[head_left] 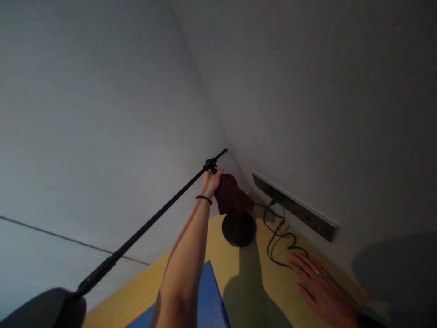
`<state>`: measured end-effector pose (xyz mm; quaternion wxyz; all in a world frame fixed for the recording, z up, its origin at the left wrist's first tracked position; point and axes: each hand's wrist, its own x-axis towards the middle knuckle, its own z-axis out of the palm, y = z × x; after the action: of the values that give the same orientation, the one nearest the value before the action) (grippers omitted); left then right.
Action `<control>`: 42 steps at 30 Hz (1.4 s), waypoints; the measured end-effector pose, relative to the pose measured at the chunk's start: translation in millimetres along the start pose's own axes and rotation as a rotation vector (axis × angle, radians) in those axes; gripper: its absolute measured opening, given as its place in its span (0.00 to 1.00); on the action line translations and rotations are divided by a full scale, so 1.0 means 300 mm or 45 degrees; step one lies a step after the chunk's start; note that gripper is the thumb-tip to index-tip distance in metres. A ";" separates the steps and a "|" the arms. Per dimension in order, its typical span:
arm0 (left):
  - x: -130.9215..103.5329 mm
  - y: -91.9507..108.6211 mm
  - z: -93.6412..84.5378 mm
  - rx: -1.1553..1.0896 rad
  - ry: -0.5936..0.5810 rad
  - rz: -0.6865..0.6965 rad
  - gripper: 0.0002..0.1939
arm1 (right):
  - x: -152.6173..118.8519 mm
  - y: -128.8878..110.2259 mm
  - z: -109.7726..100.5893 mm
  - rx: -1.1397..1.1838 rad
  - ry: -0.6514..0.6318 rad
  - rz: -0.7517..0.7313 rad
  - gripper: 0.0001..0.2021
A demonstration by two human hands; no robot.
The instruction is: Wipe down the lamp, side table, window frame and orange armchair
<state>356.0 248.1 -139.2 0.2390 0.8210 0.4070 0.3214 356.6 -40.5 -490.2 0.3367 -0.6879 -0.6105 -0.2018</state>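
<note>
My left hand (210,181) reaches far forward into the wall corner and holds a dark red-brown cloth (232,196) against the joint of a black boom arm (146,228). The arm runs from the bottom left up to the corner. A thin black band sits on my left wrist. Below the cloth stands the round black base (238,229) of the stand on a yellow wooden surface (252,273). My right hand (321,287) lies flat on that surface at the lower right, fingers spread, holding nothing.
Black cables (280,237) loop on the wood between the base and my right hand, running to a dark slot (293,207) in the right wall. A blue object (208,300) lies at the bottom centre. A dark rounded shape (41,310) fills the bottom left.
</note>
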 end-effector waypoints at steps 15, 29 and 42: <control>-0.198 -0.023 -0.093 0.404 0.027 0.130 0.23 | 0.014 0.043 -0.021 0.193 -0.063 0.045 0.21; -1.195 -0.328 0.318 0.683 -0.553 0.139 0.27 | 0.063 0.069 -0.039 0.295 -0.245 0.142 0.23; -1.317 -0.425 0.209 0.703 -0.779 0.470 0.37 | -0.560 -0.121 -0.435 0.139 -0.221 0.346 0.31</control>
<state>153.1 -14.1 -396.8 0.0590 0.9700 0.2349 -0.0194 309.4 -250.5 -507.8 0.3437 -0.7597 -0.5487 -0.0606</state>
